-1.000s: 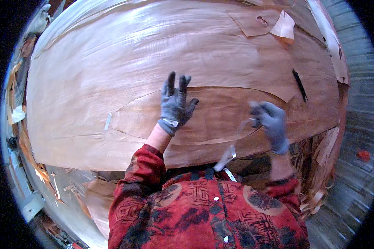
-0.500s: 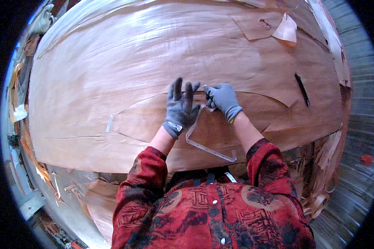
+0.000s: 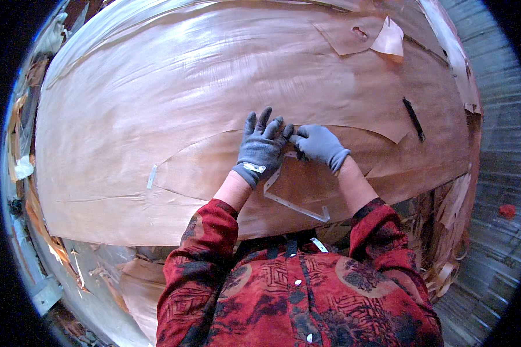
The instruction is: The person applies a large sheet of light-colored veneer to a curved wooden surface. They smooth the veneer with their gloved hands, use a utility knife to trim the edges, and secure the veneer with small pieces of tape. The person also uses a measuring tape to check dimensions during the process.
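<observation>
A broad brown sheet fills the view, its near edge bowing past the person's front and a ribbed grey surface running off to the right. Across its middle lies a long patch with a curved outline, long axis left to right, and up at far right there's a loose brown offcut. Down to the gloves: left hand, fingers spread wide over the patch; right hand, fingers bunched narrow, pinching the upper end of a perforated white strip right beside the left fingertips, the exact grip hidden. From there the strip drops toward the body and a little left, bends, then its longest run slants down to the right, ending in a short upturned tail near the sheet's near edge. Plenty of bare sheet beyond the fingers, tight room below. A slim black tool sits well right, pointing away; a short white piece lies by the patch's left tip.
</observation>
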Demonstrator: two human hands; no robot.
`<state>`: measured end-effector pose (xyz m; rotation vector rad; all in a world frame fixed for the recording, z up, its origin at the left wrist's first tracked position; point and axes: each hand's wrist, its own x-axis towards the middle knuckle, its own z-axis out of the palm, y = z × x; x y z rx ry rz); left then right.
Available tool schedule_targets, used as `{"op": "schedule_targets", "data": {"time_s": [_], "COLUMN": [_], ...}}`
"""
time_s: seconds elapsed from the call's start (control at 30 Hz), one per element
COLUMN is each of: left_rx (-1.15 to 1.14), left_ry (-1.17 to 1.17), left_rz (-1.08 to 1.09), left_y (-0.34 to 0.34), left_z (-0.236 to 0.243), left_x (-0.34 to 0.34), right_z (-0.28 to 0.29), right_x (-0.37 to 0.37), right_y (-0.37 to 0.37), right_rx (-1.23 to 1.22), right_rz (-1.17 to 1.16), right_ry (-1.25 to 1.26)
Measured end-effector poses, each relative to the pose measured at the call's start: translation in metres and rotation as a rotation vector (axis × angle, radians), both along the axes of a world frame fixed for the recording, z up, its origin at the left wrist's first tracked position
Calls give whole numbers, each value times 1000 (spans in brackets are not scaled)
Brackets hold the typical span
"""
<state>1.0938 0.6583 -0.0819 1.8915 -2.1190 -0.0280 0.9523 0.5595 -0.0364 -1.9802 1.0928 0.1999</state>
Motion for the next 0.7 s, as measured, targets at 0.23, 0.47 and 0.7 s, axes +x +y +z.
{"op": "schedule_targets", "data": {"time_s": [0.23,0.47,0.7], "left_rx": [-14,-190,-120], "left_ry": [-9,180,153], "left_rz": [0,23,-57], "left_y": [2,1,-9], "left_z": [2,-8,-5], "left_x": [3,4,-7], "right_z": [-11,-16,-5], "right_x": [-12,4,6], "right_y": [2,-14,-22], "right_rx": [441,-209,-309], "right_rz": [-516,-229,-40], "right_ry": [-501,10,209]}}
